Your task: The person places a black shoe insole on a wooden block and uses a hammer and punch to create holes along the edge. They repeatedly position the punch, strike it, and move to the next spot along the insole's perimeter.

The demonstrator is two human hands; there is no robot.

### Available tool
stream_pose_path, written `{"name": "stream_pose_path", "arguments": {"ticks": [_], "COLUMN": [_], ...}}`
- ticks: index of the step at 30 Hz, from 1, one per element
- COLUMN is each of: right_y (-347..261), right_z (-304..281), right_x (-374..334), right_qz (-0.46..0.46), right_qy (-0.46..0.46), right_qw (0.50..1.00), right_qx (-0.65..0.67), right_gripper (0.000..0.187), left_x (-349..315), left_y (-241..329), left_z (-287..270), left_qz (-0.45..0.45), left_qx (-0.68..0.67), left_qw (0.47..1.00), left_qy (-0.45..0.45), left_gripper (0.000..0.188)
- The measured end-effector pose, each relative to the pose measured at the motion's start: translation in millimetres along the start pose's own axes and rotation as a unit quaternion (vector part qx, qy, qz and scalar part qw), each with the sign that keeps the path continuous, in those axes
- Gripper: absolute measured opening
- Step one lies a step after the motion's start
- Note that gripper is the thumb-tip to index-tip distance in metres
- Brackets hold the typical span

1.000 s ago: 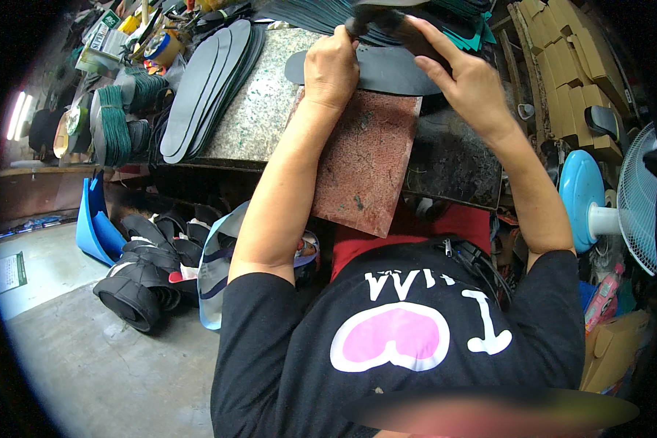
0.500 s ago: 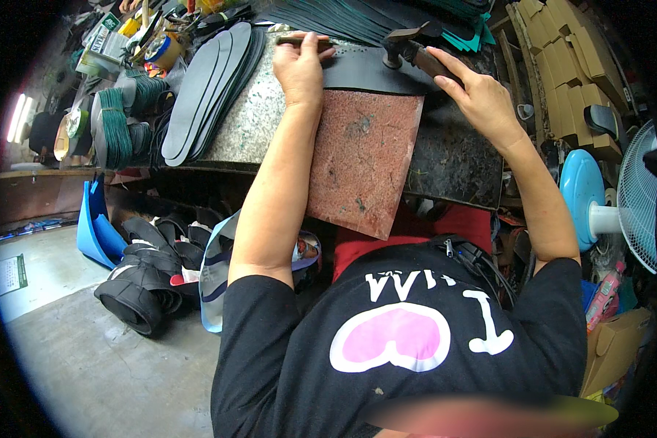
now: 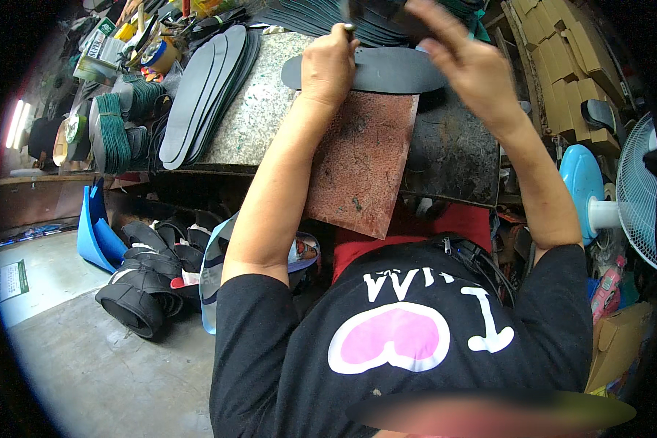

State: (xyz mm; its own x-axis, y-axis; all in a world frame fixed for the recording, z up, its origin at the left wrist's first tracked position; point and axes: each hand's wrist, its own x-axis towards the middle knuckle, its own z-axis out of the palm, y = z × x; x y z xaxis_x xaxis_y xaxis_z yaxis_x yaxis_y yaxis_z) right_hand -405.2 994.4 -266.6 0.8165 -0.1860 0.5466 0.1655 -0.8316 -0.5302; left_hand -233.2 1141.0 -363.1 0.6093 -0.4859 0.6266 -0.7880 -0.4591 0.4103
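Note:
A dark grey shoe sole (image 3: 398,71) lies crosswise on the bench, its lower edge over a worn reddish-brown board (image 3: 365,160). My left hand (image 3: 327,69) rests on the sole, fingers closed round an upright metal punch (image 3: 349,28); only its top end shows, and its lower tip is hidden by the hand. Raised above the sole's right part, my right hand (image 3: 474,69) is blurred by motion. It grips a hammer (image 3: 387,16), whose dark, smeared shape reaches over toward the punch at the upper edge.
Stacked grey soles (image 3: 208,95) lie left of my left arm, with more soles (image 3: 310,18) behind. Green cord bundles (image 3: 112,131) stand at the far left. Cardboard boxes (image 3: 569,66) and a blue-and-white fan (image 3: 584,190) are on the right. Black shoe parts (image 3: 142,292) lie on the floor.
My left hand has moved right along the sole and now holds the punch upright instead of lying sideways. My right hand has lifted the hammer off the sole.

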Motion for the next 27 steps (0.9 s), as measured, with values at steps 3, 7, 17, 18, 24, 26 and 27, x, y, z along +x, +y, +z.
{"name": "stream_pose_path", "arguments": {"ticks": [3, 7, 17, 18, 24, 26, 27], "right_y": [31.5, 51.4, 53.4, 54.2, 11.1, -16.7, -27.4], "right_z": [8.3, 13.9, 6.2, 6.8, -14.8, -38.1, -46.8], "right_x": [-11.9, -28.5, -32.5, -32.2, -11.0, -3.1, 0.5], "right_qz": [0.140, 0.111, 0.104, 0.104, -0.013, 0.039, 0.024], "right_qy": [-0.112, -0.141, -0.159, -0.165, -0.046, -0.024, -0.002], "right_qw": [0.980, 0.969, 0.964, 0.961, 0.993, 0.997, 1.000], "right_qx": [-0.089, -0.171, -0.187, -0.195, -0.107, -0.069, 0.001], "right_gripper": [0.047, 0.045, 0.045, 0.044, 0.044, 0.044, 0.044], "left_x": [1.7, -0.8, -1.8, -1.6, -1.0, -0.5, 0.0], "left_y": [-3.2, -17.4, -17.7, -16.4, -10.4, -8.2, -6.8], "left_z": [3.6, 1.4, 1.6, 2.6, 2.5, 0.6, 0.1], "left_qz": [-0.080, -0.278, -0.271, -0.270, -0.256, -0.271, -0.270], "left_qx": [-0.098, -0.455, -0.514, -0.459, -0.377, -0.363, -0.359], "left_qw": [0.991, 0.843, 0.809, 0.846, 0.890, 0.891, 0.893], "left_qy": [0.033, 0.068, 0.089, 0.036, 0.033, 0.026, 0.026], "left_gripper": [0.017, 0.011, 0.010, 0.011, 0.012, 0.013, 0.013]}}
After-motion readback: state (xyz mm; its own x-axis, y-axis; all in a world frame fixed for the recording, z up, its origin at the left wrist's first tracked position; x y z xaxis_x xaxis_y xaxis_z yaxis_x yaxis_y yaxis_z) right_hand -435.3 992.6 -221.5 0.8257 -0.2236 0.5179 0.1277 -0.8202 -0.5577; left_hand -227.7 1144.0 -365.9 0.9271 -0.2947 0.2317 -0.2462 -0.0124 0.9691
